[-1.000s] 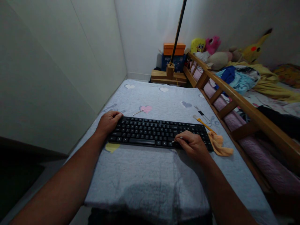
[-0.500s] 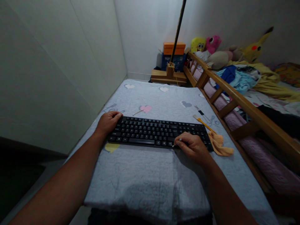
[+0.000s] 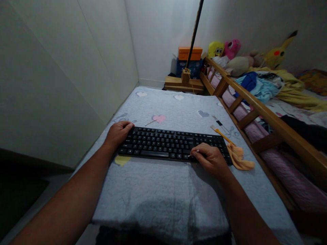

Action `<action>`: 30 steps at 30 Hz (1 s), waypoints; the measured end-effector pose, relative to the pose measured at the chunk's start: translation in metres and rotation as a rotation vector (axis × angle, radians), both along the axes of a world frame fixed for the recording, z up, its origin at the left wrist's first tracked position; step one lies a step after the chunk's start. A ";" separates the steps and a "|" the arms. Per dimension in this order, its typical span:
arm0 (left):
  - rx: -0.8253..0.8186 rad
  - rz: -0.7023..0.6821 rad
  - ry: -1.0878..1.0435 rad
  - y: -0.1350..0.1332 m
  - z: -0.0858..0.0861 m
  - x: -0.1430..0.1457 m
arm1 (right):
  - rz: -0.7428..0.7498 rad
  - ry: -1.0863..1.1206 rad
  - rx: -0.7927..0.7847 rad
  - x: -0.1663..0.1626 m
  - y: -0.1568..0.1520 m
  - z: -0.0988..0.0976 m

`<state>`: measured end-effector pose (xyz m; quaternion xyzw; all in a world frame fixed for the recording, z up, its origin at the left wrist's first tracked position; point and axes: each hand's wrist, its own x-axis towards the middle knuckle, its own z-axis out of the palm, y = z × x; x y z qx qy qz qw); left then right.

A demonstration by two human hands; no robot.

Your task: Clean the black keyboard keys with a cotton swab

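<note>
A black keyboard [image 3: 158, 143] lies flat on the quilted cloth [image 3: 153, 190]. My left hand [image 3: 119, 133] grips its left end, thumb on the top edge and the other fingers mostly hidden. Pinched in my right hand [image 3: 208, 158] is a cotton swab [image 3: 189, 156], its tip among the keys near the lower right of the main block. The swab's other white end shows above my fingers. Another cotton swab [image 3: 150, 122] rests on the cloth behind the keyboard.
Right of the keyboard lie a yellow-handled brush [image 3: 222, 134], an orange cloth [image 3: 240, 156] and a small black-and-metal tool [image 3: 219, 123]. A wooden bed rail [image 3: 265, 114] runs along the right. Boxes [image 3: 189, 53] and a pole on a wooden base [image 3: 185, 80] stand at the back.
My right hand has shifted very slightly, and the swab tip has moved a little up and right, from the keyboard's front edge onto the keys. My left hand stays in place.
</note>
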<state>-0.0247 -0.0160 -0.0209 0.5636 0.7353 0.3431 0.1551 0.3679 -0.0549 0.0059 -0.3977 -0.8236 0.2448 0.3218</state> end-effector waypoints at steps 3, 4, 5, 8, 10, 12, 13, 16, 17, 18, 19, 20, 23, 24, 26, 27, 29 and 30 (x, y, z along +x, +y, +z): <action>-0.012 0.004 0.002 0.001 0.000 0.000 | 0.010 0.004 -0.017 0.000 -0.001 0.001; -0.017 0.005 0.001 0.001 0.000 0.000 | 0.014 0.003 -0.021 0.000 -0.001 0.002; -0.021 0.006 -0.001 0.001 0.000 -0.001 | 0.018 0.001 -0.022 0.000 -0.001 0.002; -0.025 0.017 -0.016 0.000 0.000 -0.001 | 0.032 -0.001 -0.018 0.000 -0.002 0.002; -0.028 0.021 -0.024 0.000 0.000 -0.001 | 0.042 0.003 -0.010 0.000 -0.002 0.003; -0.022 0.021 -0.023 0.000 0.000 -0.001 | 0.052 0.006 -0.006 -0.001 -0.002 0.003; -0.015 0.019 -0.020 0.000 0.000 -0.001 | 0.055 0.006 -0.006 -0.001 -0.002 0.004; 0.011 0.015 -0.013 0.000 0.000 -0.001 | 0.057 0.005 -0.008 -0.001 -0.003 0.005; 0.016 0.017 -0.010 0.000 0.000 -0.001 | 0.060 0.002 -0.010 -0.001 -0.003 0.006; 0.019 0.022 -0.007 0.000 0.000 -0.001 | 0.064 -0.001 -0.010 -0.001 -0.003 0.006; 0.021 0.026 -0.004 0.000 0.000 -0.001 | 0.069 -0.005 -0.010 -0.001 -0.003 0.006; 0.024 0.030 -0.003 0.000 -0.001 -0.001 | 0.072 -0.007 -0.011 -0.001 -0.003 0.006; 0.027 0.029 -0.010 0.000 -0.001 -0.002 | 0.079 -0.003 -0.016 -0.001 -0.003 0.006; 0.025 0.028 -0.014 0.000 -0.002 -0.002 | 0.082 0.001 -0.018 -0.001 -0.003 0.005; 0.018 0.023 -0.015 0.000 -0.002 -0.002 | 0.092 0.012 -0.021 -0.002 -0.003 0.005; 0.014 0.021 -0.014 0.000 -0.002 -0.002 | 0.097 0.017 -0.021 -0.003 -0.003 0.004; 0.015 0.019 -0.008 0.001 -0.003 -0.003 | 0.103 0.027 -0.018 -0.004 -0.003 0.003; 0.016 0.018 -0.005 0.001 -0.003 -0.003 | 0.105 0.027 -0.019 -0.005 -0.003 0.003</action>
